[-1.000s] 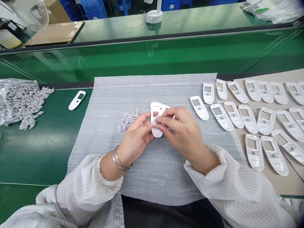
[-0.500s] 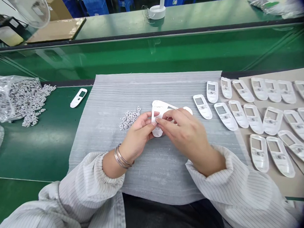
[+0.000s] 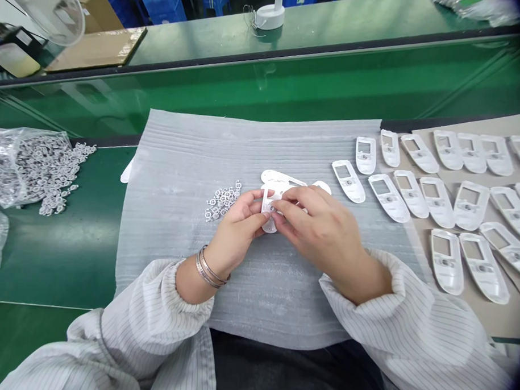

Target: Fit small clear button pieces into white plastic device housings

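My left hand (image 3: 241,221) grips a white plastic device cover (image 3: 267,202) with a rectangular window, thumb on its near side. My right hand (image 3: 316,220) bends over the same cover, its thumb and fingertips closed together at the cover's middle. Whatever is between those fingertips is too small and hidden to make out. Behind the hands, more white covers (image 3: 281,176) lie on the grey foam sheet (image 3: 180,141), partly hidden by my fingers. Left of my left hand is a small pile of grey plastic ring parts (image 3: 223,201).
A clear bag (image 3: 13,169) spills many grey ring parts onto the green table (image 3: 61,256) at left. Rows of white covers (image 3: 470,205) lie on cardboard at right. One cover (image 3: 126,172) pokes out from the foam's left edge. A green ledge (image 3: 264,87) runs behind.
The foam sheet's far left corner has spread left and now hides most of the cover lying there. My right fingertips have shifted slightly on the cover; my left hand is almost unchanged.
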A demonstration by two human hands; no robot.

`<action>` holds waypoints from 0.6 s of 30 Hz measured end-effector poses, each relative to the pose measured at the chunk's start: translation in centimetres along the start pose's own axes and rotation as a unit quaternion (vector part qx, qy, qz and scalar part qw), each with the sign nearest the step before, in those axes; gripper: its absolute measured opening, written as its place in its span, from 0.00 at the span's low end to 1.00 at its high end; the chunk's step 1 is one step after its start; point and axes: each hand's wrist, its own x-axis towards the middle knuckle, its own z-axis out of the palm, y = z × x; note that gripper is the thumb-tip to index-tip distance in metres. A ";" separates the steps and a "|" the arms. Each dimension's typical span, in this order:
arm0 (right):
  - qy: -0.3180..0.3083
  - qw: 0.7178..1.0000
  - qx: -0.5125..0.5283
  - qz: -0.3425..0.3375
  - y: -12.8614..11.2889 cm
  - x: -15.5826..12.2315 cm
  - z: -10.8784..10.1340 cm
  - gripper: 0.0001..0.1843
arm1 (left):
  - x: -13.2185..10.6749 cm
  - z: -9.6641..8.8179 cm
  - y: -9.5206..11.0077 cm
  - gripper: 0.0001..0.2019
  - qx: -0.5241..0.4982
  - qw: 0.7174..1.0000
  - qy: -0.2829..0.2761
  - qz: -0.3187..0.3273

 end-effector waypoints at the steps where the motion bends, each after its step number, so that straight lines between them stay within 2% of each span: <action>1: -0.006 1.000 -0.004 0.003 0.0 0.0 0.0 0.04 | 0.0 0.0 0.0 0.22 -0.002 1.000 -0.001 0.000; 4: -0.021 1.000 -0.012 0.001 -0.1 -0.1 -0.1 0.04 | 0.0 0.0 0.0 0.20 0.000 1.000 0.003 0.003; 9: -0.006 1.000 -0.020 -0.006 -0.2 -0.1 0.0 0.06 | 0.0 -0.1 -0.2 0.18 0.017 1.000 0.000 0.022; 13: 0.001 1.000 -0.009 0.000 -0.3 0.0 0.0 0.06 | 0.1 -0.2 -0.2 0.20 0.021 1.000 -0.011 0.018; 18: -0.023 1.000 -0.005 -0.006 -0.2 -0.2 0.4 0.06 | 0.3 -0.2 -0.4 0.23 0.010 1.000 -0.011 -0.004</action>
